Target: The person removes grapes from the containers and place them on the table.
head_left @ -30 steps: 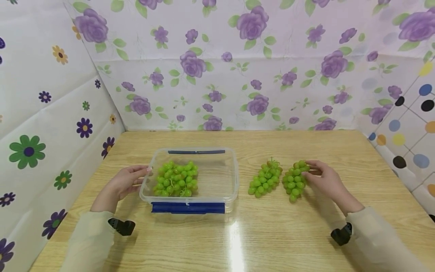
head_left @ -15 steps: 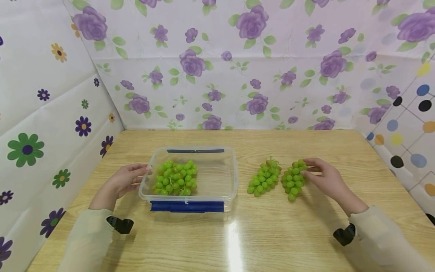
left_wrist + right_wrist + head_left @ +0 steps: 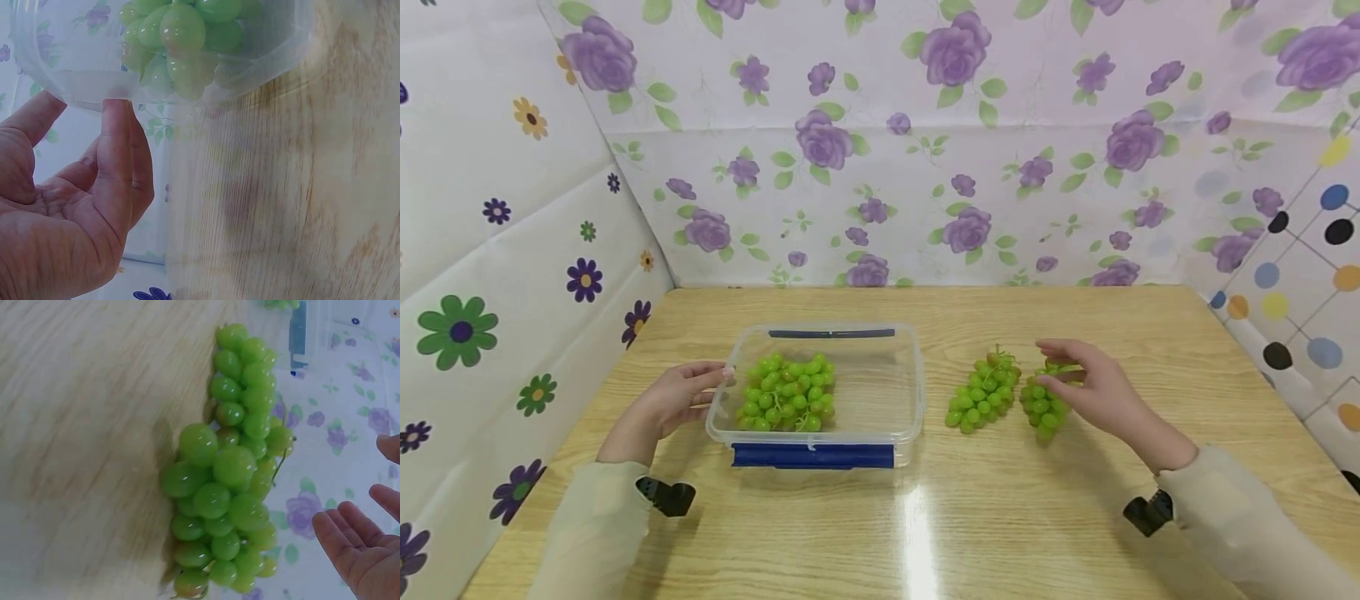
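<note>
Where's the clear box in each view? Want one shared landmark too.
Head: clear box whole, left of centre.
Left wrist: box across the top, cut off by the frame, above the left hand.
Right wrist: box partly shown, upper right, cut off at the top.
Shared landmark: green grapes inside it.
</note>
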`<state>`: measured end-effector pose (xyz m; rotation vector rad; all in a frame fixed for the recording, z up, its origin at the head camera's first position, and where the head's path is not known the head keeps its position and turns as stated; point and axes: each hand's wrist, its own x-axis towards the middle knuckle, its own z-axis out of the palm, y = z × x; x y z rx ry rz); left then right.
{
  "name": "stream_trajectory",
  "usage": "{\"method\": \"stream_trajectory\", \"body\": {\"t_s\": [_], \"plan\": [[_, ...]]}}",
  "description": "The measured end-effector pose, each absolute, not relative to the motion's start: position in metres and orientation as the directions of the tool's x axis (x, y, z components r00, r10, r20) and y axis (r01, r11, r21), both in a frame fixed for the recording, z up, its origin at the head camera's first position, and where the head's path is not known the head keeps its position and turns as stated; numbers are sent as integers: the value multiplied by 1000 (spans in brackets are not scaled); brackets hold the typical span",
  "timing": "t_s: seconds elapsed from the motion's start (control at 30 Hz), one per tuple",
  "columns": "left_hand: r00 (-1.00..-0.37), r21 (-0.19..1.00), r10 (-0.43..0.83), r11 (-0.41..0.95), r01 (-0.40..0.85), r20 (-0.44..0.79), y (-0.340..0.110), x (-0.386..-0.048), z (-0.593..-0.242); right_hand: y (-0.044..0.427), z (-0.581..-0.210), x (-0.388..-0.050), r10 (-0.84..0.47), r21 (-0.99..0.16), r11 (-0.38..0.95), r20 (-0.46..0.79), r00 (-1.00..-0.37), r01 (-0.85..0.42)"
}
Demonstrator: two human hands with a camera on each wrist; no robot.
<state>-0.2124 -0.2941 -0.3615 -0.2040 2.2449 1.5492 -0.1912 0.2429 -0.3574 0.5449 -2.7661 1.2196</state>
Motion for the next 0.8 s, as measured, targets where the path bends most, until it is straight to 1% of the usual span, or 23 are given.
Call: {"method": "stream_trajectory", "body": {"t_s": [0.17,0.3,0.4,0.57,0.8], "plan": [[-906,861,112,376,-342,-408,-294,-212,-361,229,-349,-195,-368,-649,622,252,-895,-439],[-907,860,106,380,-341,-407,-294,-212,-362,217,-341,-198,-422,-609,594,321,-848,-526],[-907,859,103,380,-344,-408,-295,-212,-363,207,-336,-198,-445,-600,566,356,-822,-566],[-905,858,108,383,-343,-410,-294,-211,-362,190,-332,-199,-466,-595,539,380,-799,-597],[-902,844,108,414,-342,-419,-295,-212,-361,170,-326,-202,-491,-595,525,373,-787,-609]]}}
